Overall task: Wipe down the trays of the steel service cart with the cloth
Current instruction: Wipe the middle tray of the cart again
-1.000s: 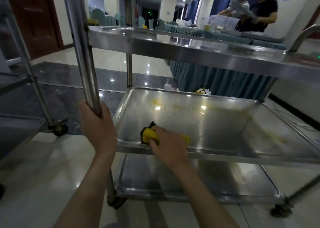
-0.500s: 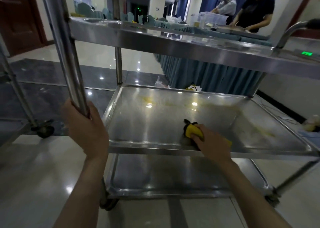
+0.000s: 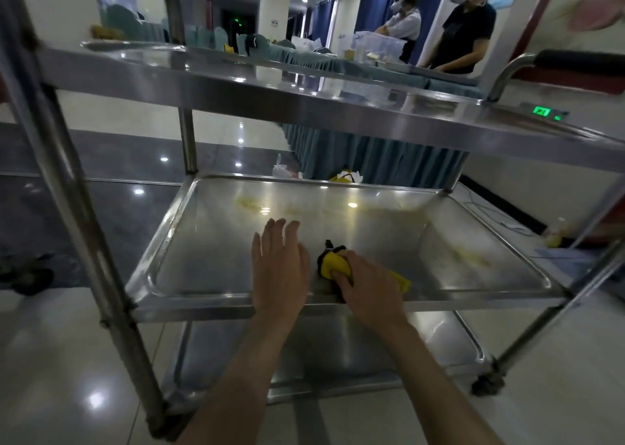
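Observation:
The steel service cart has three trays: a top tray (image 3: 304, 106), a middle tray (image 3: 209, 241) and a bottom tray (image 3: 338, 360). My right hand (image 3: 368, 285) grips a yellow and black cloth (image 3: 333, 262) pressed on the middle tray near its front rim. My left hand (image 3: 279, 265) reaches over the front rim with its fingers straight, just left of the cloth. Yellowish smears show at the tray's back and right side.
The cart's front-left post (image 3: 77, 225) stands at the left, the push handle (image 3: 575, 61) at the upper right. Two people (image 3: 463, 29) work at a skirted table (image 3: 372, 160) behind the cart. Bags (image 3: 284, 171) lie on the glossy floor beyond.
My left hand has let go of the cart's front-left post and moved onto the middle tray beside the cloth. My right hand slid the cloth rightward along the front.

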